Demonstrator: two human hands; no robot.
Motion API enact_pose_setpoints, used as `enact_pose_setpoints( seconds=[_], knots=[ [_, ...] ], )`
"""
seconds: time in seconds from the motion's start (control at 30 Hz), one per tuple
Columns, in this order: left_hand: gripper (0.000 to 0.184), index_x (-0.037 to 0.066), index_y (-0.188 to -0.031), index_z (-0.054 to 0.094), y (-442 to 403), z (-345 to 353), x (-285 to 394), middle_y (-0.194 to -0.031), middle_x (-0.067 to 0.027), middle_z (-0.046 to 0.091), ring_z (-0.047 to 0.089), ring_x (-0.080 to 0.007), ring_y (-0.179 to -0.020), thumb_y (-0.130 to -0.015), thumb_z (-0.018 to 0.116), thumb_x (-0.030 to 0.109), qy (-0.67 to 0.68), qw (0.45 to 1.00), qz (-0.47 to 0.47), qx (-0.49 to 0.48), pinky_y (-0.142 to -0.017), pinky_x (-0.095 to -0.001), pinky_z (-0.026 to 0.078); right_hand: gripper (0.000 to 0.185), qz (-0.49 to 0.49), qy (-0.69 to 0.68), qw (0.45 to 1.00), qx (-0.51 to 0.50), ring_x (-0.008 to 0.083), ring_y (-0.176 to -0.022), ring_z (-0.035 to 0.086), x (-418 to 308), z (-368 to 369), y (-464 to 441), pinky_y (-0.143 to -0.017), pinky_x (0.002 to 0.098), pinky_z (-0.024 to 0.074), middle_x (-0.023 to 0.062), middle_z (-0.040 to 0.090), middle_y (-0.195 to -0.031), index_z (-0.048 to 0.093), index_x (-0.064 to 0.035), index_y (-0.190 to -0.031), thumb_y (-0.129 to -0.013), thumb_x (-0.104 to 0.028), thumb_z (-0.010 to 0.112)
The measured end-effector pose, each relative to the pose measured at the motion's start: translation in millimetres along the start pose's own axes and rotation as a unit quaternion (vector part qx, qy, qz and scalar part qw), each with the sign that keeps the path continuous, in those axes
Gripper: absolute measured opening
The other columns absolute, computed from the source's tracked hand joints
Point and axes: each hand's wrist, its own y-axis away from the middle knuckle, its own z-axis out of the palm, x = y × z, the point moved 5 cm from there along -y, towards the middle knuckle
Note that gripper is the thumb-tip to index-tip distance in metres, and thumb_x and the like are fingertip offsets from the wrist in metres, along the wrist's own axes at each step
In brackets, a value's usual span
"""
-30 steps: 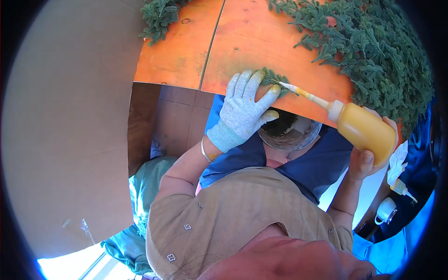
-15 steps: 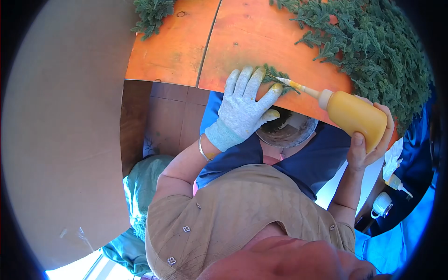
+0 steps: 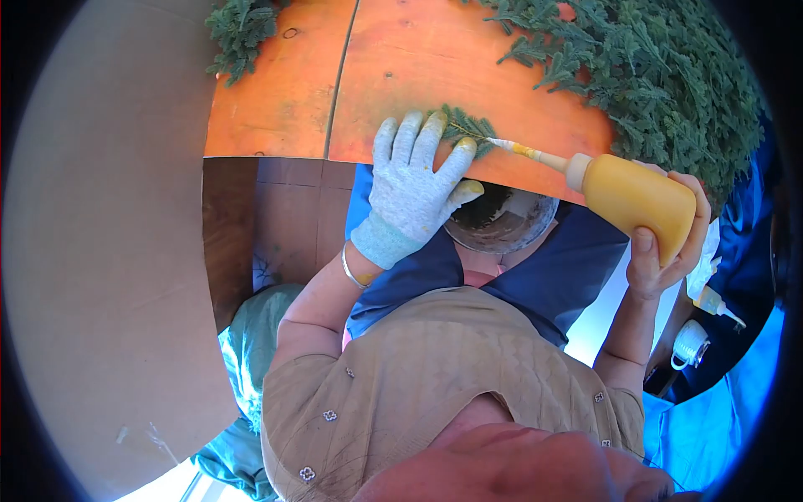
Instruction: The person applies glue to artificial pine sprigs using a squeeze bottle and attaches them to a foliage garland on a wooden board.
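Observation:
My left hand (image 3: 411, 184), in a pale grey glove with yellow-stained fingertips, lies palm down at the front edge of the orange wooden board (image 3: 393, 75). Its fingers are stretched out and spread, the middle ones reaching the left end of a small green fir sprig (image 3: 477, 132). In my bare right hand (image 3: 669, 238) is a yellow squeeze bottle (image 3: 640, 201), tilted to the left. Its thin pale nozzle, smeared yellow, ends at the sprig's right part. A fine yellow line runs along the sprig's stem.
A large pile of fir sprigs (image 3: 661, 84) covers the board's right side; a smaller bunch (image 3: 241, 38) sits at upper left. Below the edge is a bowl (image 3: 506, 222). A white cup (image 3: 690, 343) and a small bottle (image 3: 711, 301) are at right. Brown cardboard (image 3: 117, 234) fills the left.
The view has shifted, so the board and left hand appear further left. The nozzle tip has moved along the sprig toward its right part, and a yellow line now shows on the stem.

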Motion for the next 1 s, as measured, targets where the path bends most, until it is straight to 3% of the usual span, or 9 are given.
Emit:
enact_pose_setpoints(
  seconds=[0.37,0.47,0.57,0.7,0.77,0.83,0.9,1.0],
  knots=[
    [0.039,0.015,-0.108,0.063,-12,-3,5,-0.114,-0.0140,0.053,0.049,-0.0348,-0.108,-0.076,0.071,0.036,-0.002,0.999,-0.010,0.040,-0.096,-0.0509,0.033,0.070,0.015,0.034,0.999,0.033,0.0262,-0.102,0.061,7,-29,14,-0.092,0.0350,0.0460,0.0205,0.061,-0.111,0.040,0.0063,-0.126,-0.080,-0.033,0.075],
    [0.034,0.015,-0.104,0.063,-18,-5,8,-0.109,-0.0129,0.054,0.050,-0.0346,-0.105,-0.074,0.073,0.028,-0.003,0.999,-0.021,0.044,-0.093,-0.0482,0.035,0.077,0.045,0.084,0.994,0.054,0.0283,-0.104,0.061,7,-32,18,-0.093,0.0367,0.0466,0.0219,0.061,-0.111,0.041,0.0085,-0.126,-0.080,-0.047,0.070],
    [0.029,0.013,-0.099,0.062,-23,-5,10,-0.104,-0.0113,0.055,0.051,-0.0337,-0.102,-0.073,0.073,0.020,0.001,0.997,-0.003,0.076,-0.090,-0.0464,0.037,0.072,0.035,0.066,0.993,0.091,0.0269,-0.104,0.059,20,-56,31,-0.092,0.0363,0.0460,0.0199,0.054,-0.120,0.043,0.0078,-0.126,-0.082,-0.042,0.070],
    [0.026,0.009,-0.095,0.060,6,-28,44,-0.103,-0.0104,0.055,0.053,-0.0312,-0.096,-0.072,0.070,0.011,0.043,0.995,0.047,0.078,-0.083,-0.0461,0.040,0.074,0.078,-0.107,0.972,0.193,0.0260,-0.109,0.057,46,-92,59,-0.093,0.0375,0.0454,0.0167,0.051,-0.123,0.043,0.0066,-0.127,-0.082,-0.047,0.067],
    [0.029,0.008,-0.097,0.060,24,-12,61,-0.103,-0.0108,0.055,0.054,-0.0297,-0.093,-0.071,0.071,0.012,0.059,0.993,0.099,-0.014,-0.080,-0.0434,0.042,0.076,0.126,-0.160,0.950,0.237,0.0252,-0.111,0.055,51,-101,73,-0.094,0.0380,0.0450,0.0150,0.051,-0.123,0.043,0.0056,-0.128,-0.082,-0.050,0.066],
    [0.032,0.007,-0.100,0.059,24,6,66,-0.102,-0.0098,0.056,0.055,-0.0288,-0.091,-0.071,0.071,0.014,0.108,0.987,0.092,-0.072,-0.077,-0.0409,0.043,0.072,0.148,-0.218,0.925,0.274,0.0270,-0.114,0.054,62,-102,87,-0.094,0.0404,0.0444,0.0141,0.052,-0.125,0.043,0.0006,-0.130,-0.083,-0.051,0.064],
    [0.036,0.007,-0.105,0.058,10,-8,61,-0.096,-0.0094,0.059,0.056,-0.0296,-0.089,-0.072,0.071,0.015,0.099,0.991,0.088,-0.027,-0.077,-0.0397,0.044,0.069,0.165,-0.283,0.883,0.335,0.0285,-0.115,0.054,69,-100,95,-0.095,0.0423,0.0442,0.0145,0.052,-0.126,0.044,-0.0020,-0.131,-0.085,-0.050,0.063],
    [0.037,0.006,-0.109,0.058,-51,-24,23,-0.095,-0.0103,0.061,0.058,-0.0311,-0.089,-0.075,0.071,0.014,0.025,0.997,0.075,0.026,-0.078,-0.0405,0.045,0.059,0.182,-0.333,0.875,0.301,0.0330,-0.113,0.057,69,-96,95,-0.088,0.0430,0.0532,0.0184,0.056,-0.123,0.046,-0.0054,-0.128,-0.090,-0.049,0.056]
  ],
)
